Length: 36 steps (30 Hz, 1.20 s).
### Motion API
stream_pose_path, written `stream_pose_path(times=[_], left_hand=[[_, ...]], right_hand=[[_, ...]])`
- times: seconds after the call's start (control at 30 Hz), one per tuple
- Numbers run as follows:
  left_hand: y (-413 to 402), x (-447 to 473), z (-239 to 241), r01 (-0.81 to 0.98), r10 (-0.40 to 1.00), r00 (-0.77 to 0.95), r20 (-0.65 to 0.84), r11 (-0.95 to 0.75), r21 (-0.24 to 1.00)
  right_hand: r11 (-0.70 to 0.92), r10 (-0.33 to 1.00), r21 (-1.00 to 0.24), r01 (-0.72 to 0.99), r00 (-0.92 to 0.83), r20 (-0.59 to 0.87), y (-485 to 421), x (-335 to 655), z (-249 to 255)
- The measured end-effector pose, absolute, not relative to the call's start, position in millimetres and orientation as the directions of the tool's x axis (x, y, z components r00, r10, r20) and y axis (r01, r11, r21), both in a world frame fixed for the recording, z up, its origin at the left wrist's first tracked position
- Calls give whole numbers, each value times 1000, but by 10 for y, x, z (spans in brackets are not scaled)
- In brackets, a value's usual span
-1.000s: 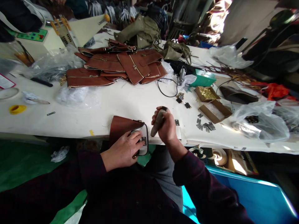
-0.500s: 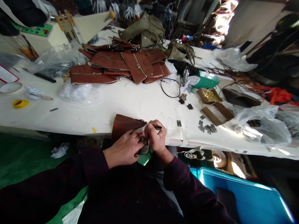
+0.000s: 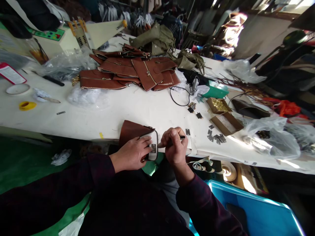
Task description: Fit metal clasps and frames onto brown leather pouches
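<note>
At the table's front edge lies a brown leather bag piece (image 3: pixel 130 131). Its flap is turned to show a pale lining (image 3: pixel 154 136) with a dark bound edge. On that lining sits a small dark metal plate (image 3: pixel 153 148). My left hand (image 3: pixel 134 153) grips the flap, fingers pressed on the lining beside the plate; its thumb is mostly hidden. Just right of the flap, my right hand (image 3: pixel 176 146) is closed round a slim dark pen-like tool (image 3: pixel 182 137). The tool's tip points left toward the flap's edge; its exact kind is unclear.
Brown leather pieces with zips (image 3: pixel 147 73) are piled at the back of the white table (image 3: pixel 128 106). Loose metal plates (image 3: pixel 216 139), a cardboard box of brass-coloured parts (image 3: pixel 220 105) and plastic bags (image 3: pixel 273 137) lie right. A blue bin (image 3: pixel 258 209) stands below.
My right hand has drawn back to the right with the tool, uncovering the plate on the lining. My left hand stays on the flap. The view has shifted slightly.
</note>
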<state>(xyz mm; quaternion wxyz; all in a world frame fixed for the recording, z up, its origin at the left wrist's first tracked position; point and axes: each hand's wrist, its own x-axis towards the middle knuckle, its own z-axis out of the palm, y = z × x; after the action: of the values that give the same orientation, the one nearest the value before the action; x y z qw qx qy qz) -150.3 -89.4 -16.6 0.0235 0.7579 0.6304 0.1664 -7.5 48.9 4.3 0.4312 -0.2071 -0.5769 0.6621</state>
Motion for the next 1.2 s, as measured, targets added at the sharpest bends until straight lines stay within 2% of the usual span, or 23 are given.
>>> stream_pose_path(times=[0.07,0.2,0.4,0.57,0.77,0.87,0.97,1.07,1.13,1.2], left_hand=[[-889,-1501,-163,944,962,143,233,-204,260],[-880,-1502,-161,934,970,112,215,-177,310],[-863,-1508,-144,927,973,116,200,-178,329],[-855,-1496,-117,918,970,103,219,-177,354],[-851,-1480,-103,918,970,91,227,-170,358],[-861,-1467,-110,922,968,98,231,-176,345],[-879,-1457,-141,936,966,106,236,-178,305],[-898,-1445,-166,948,964,117,239,-180,262],[-909,-1426,-164,954,966,125,226,-180,240],[-923,-1391,-145,960,970,133,203,-177,216]], right_hand=[[100,772,-951,-291,-580,259,462,-95,13],[186,716,-974,-126,-662,222,447,-122,-88],[201,686,-955,-218,-664,296,449,-126,-37],[229,674,-965,-130,-694,254,437,-168,-17],[229,661,-955,-187,-691,294,419,-272,-7],[247,685,-963,-109,-683,253,443,-211,-3],[184,771,-983,29,-624,126,439,76,-39],[-57,852,-980,193,-503,-148,311,414,-213],[-243,796,-934,262,-497,-346,170,528,-391],[-406,719,-881,244,-509,-472,31,529,-552]])
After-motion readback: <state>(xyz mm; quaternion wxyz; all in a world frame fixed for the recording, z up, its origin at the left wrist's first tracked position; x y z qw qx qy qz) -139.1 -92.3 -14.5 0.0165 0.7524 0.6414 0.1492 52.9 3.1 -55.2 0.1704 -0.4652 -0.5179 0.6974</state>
